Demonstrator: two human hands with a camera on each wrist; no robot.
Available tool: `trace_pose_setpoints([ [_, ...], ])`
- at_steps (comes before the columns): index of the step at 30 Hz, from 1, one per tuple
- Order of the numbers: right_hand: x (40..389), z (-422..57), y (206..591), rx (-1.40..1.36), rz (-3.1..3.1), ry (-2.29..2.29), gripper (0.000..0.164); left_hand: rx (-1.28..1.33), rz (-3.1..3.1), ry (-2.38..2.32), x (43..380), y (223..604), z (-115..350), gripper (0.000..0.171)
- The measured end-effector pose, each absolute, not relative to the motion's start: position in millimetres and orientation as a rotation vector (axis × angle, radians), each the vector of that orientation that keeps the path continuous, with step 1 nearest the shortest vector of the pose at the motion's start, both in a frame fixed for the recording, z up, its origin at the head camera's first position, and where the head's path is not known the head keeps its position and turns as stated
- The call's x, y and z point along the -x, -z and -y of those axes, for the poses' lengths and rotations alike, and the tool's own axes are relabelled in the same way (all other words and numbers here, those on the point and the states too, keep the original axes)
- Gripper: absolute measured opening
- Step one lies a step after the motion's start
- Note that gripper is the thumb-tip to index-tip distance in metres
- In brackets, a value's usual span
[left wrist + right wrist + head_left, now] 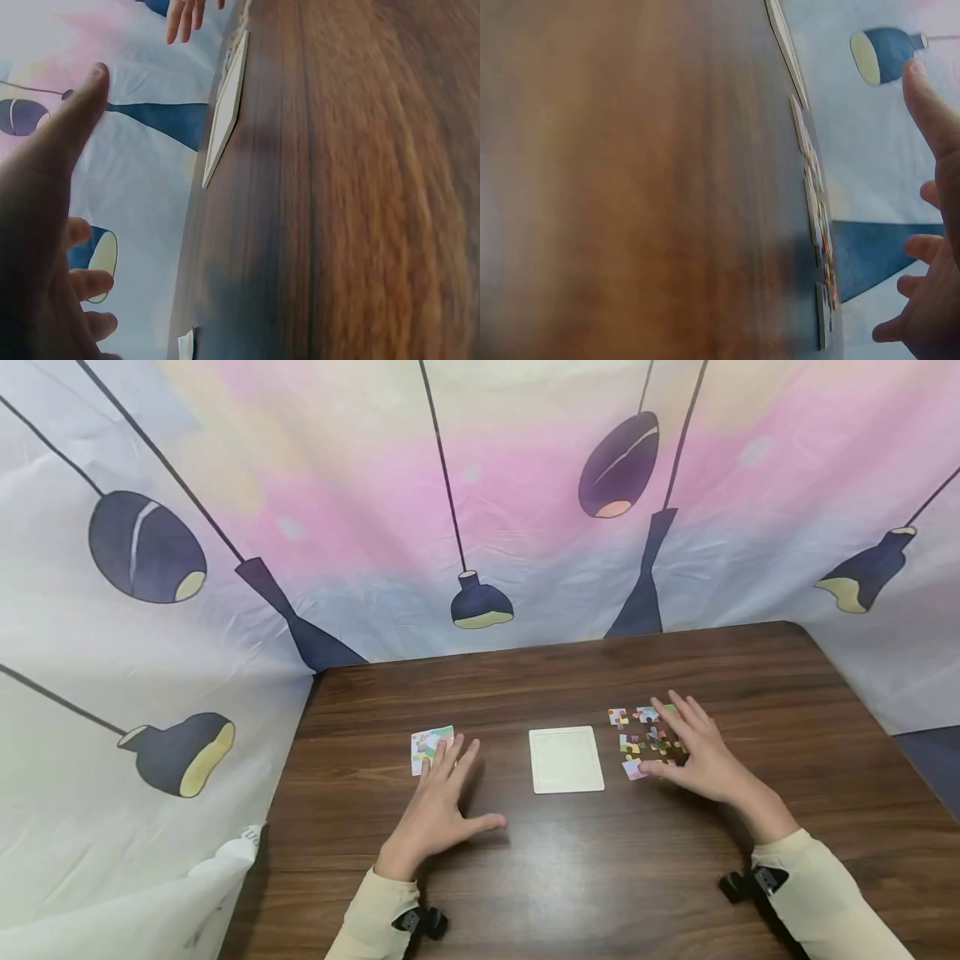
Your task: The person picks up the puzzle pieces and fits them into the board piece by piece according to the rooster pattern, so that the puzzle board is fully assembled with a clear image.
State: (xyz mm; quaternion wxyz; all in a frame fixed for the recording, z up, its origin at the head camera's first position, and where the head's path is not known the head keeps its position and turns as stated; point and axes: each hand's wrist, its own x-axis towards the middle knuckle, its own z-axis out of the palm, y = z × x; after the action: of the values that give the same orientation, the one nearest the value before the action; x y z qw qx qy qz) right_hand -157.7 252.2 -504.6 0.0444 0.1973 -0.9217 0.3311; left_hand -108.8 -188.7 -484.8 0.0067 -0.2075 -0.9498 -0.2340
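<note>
My left hand (438, 810), fingers spread and holding nothing, hovers near a small colourful picture card (424, 748) and partly covers it. Over on the right, my right hand (703, 760) is spread above a group of loose jigsaw puzzle pieces (632, 744), hiding some of them. Between the hands lies a flat cream puzzle tray (566, 761) with a raised rim. In the right wrist view, the puzzle pieces (812, 202) lie flat on the table, below and apart from the fingers. The left wrist view shows the tray (225, 112) beyond the left thumb.
A dark wood-grain table (570, 877) carries everything. Behind it and at its left hangs a pastel curtain (360, 510) printed with lamps. Loose white cloth (217, 877) bulges against the table's left edge. Each sleeve bears a small black camera strap.
</note>
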Motion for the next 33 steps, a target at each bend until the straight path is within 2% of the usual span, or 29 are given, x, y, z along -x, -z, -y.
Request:
trace_pose_setpoints([
  [7, 185.1, -257.5, 504.5, -0.595, 2.781, -1.138, 0.1, 0.675, 2.927, 1.002, 125.5, 491.3, 171.5, 0.116],
  [19, 226.6, -241.2, 513.1, -0.586, 2.882, -1.114, 0.079, 0.727, 3.028, 1.037, 168.8, 510.4, 131.7, 0.107],
  [28, 231.1, -231.1, 514.2, -0.612, 2.962, -1.006, 0.052, 0.748, 3.049, 1.009, 172.5, 527.0, 130.5, 0.097],
  [33, 230.9, -233.7, 513.7, -0.612, 2.969, -0.992, 0.049, 0.768, 3.036, 0.982, 175.7, 528.9, 129.1, 0.097],
])
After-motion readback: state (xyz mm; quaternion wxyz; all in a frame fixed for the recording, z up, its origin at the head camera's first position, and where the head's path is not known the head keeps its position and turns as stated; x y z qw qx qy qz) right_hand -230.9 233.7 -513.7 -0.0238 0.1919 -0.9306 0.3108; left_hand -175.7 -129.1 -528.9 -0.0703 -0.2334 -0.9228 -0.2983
